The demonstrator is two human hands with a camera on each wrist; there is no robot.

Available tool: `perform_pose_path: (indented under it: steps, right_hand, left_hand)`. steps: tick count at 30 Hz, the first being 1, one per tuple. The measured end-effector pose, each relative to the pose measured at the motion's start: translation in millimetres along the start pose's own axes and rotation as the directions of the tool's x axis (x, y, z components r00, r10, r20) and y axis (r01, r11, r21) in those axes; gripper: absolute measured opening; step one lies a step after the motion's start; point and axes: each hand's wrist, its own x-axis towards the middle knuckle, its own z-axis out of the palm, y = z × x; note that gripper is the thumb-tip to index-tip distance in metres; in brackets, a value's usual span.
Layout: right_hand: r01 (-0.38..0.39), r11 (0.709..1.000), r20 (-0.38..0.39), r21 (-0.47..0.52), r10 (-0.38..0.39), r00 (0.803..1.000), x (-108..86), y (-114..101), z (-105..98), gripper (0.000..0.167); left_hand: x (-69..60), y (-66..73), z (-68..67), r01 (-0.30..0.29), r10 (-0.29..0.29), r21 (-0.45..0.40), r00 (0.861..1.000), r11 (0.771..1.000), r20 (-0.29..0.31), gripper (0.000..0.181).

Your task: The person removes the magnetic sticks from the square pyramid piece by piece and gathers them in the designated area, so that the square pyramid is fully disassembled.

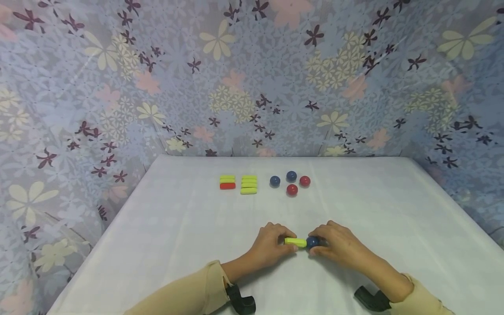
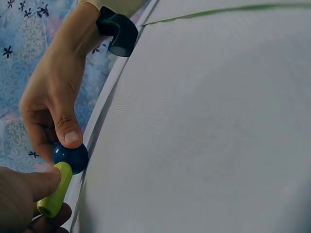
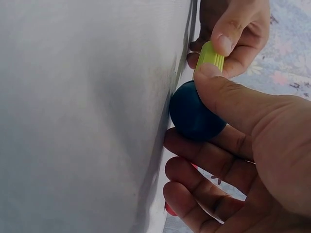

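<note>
Between finger and thumb, my left hand [image 1: 271,245] pinches a yellow-green magnetic stick [image 1: 295,242] near the front middle of the table. A dark blue ball [image 1: 312,242] meets the stick's right end, and my right hand [image 1: 340,245] holds it with thumb and fingers. In the left wrist view the stick [image 2: 55,190] and the ball [image 2: 71,157] touch end to end. Seen from the right wrist, the blue ball [image 3: 197,112] sits between the right thumb and index finger, while the other fingers are spread below it.
Farther back lie yellow-green sticks [image 1: 249,185] in a column, with a red stick [image 1: 227,186] beside others to the left. Two blue balls [image 1: 274,181] and two red balls [image 1: 292,190] stand right of them. A flowered cloth [image 1: 252,78] surrounds the white table [image 1: 177,262].
</note>
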Motion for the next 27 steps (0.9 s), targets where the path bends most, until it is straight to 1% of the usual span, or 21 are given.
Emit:
perform_pose_path:
  steps: [8, 12, 14, 16, 18, 19, 21, 22, 24, 27]
  right_hand:
    - [-0.004, 1.0, 0.007, 0.003, 0.004, 1.0, 0.6, -1.1, -0.5, 0.038]
    - [0.004, 1.0, 0.004, 0.005, -0.004, 1.0, 1.2, -1.7, -1.1, 0.037]
    - [0.002, 1.0, 0.012, 0.006, -0.002, 1.0, 1.6, -2.2, -1.1, 0.038]
    - [-0.002, 1.0, 0.021, 0.005, 0.002, 1.0, 2.0, -2.2, -1.1, 0.039]
    - [-0.003, 1.0, 0.022, 0.003, 0.003, 1.0, 2.2, -1.8, -0.9, 0.039]
    - [-0.001, 1.0, 0.019, 0.001, 0.001, 1.0, 2.2, -1.5, -0.8, 0.039]
    - [0.006, 1.0, 0.009, -0.002, -0.006, 1.0, 1.9, -0.6, -0.6, 0.038]
    - [0.01, 1.0, 0.004, 0.0, -0.01, 1.0, 1.6, -0.3, -0.5, 0.038]
    - [0.014, 1.0, -0.002, 0.003, -0.014, 1.0, 1.1, 0.5, 0.1, 0.039]
    - [0.013, 1.0, -0.001, 0.012, -0.013, 1.0, 0.6, 1.3, 1.0, 0.039]
  left_hand:
    - [0.6, 0.5, 1.7, -0.004, 0.004, -0.015, 1.0, 1.0, -0.025, 0.017]
    - [-0.8, -3.5, -3.2, -0.009, 0.008, -0.037, 1.0, 0.999, -0.026, 0.017]
    - [-2.1, -8.5, -10.5, 0.003, -0.005, -0.058, 1.0, 0.998, -0.028, 0.018]
    - [-3.3, -16.6, -21.4, 0.018, -0.021, -0.074, 0.999, 0.997, -0.041, 0.019]
    - [-4.0, -28.2, -34.7, 0.024, -0.029, -0.067, 0.996, 0.997, -0.079, 0.02]
    - [-4.2, -34.8, -42.0, 0.037, -0.042, -0.053, 0.994, 0.998, -0.104, 0.02]
    - [-2.8, -50.4, -57.4, 0.057, -0.059, -0.017, 0.984, 0.998, -0.171, 0.021]
    - [-1.5, -58.6, -65.4, 0.085, -0.085, -0.008, 0.975, 0.996, -0.207, 0.022]
    - [2.9, -75.5, -81.0, 0.163, -0.155, 0.01, 0.951, 0.987, -0.269, 0.023]
    - [12.5, -99.9, -101.3, 0.276, -0.253, 0.025, 0.911, 0.961, -0.325, 0.024]
